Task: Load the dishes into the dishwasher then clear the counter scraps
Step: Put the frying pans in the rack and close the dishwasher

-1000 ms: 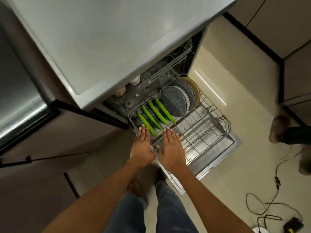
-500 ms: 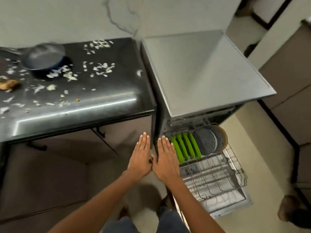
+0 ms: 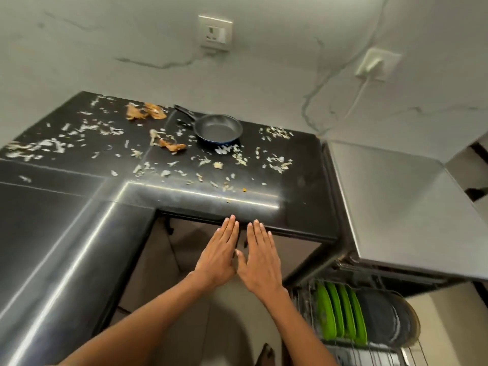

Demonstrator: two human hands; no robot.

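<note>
Head view. Left hand (image 3: 219,256) held flat, palm down, fingers straight and pressed together, gripping nothing. Right hand (image 3: 260,260) likewise flat, fingers straight and together, gripping nothing. Thumbs meeting between the two hands; fingertips reaching over the front edge of the black desk (image 3: 184,196). Contact with that edge not determinable from this angle.

Partly hidden or cut off: both forearms leaving the frame at the bottom edge. Lower rack (image 3: 369,352) of the dishwasher (image 3: 396,212) cropped by the bottom edge, its front portion out of frame. Four green plates (image 3: 340,315) standing on edge in the rack, with dark plates (image 3: 380,318) upright just beside them on the right; count of dark plates unclear. Dishwasher interior above the rack shadowed under the grey top panel. Dark shape at bottom centre, between the forearms, not identifiable.

Position relative to the hands: frying pan (image 3: 217,129) on the desk near the back wall, well beyond the fingertips, handle pointing left and rearward. Pale scraps (image 3: 277,162) scattered across the desk around the pan, well apart from both hands; brown peelings (image 3: 142,112) further left at the rear. Rack with plates below and right of the right hand. Two wall sockets (image 3: 215,31) above the desk, one with a white plug and cord.
</note>
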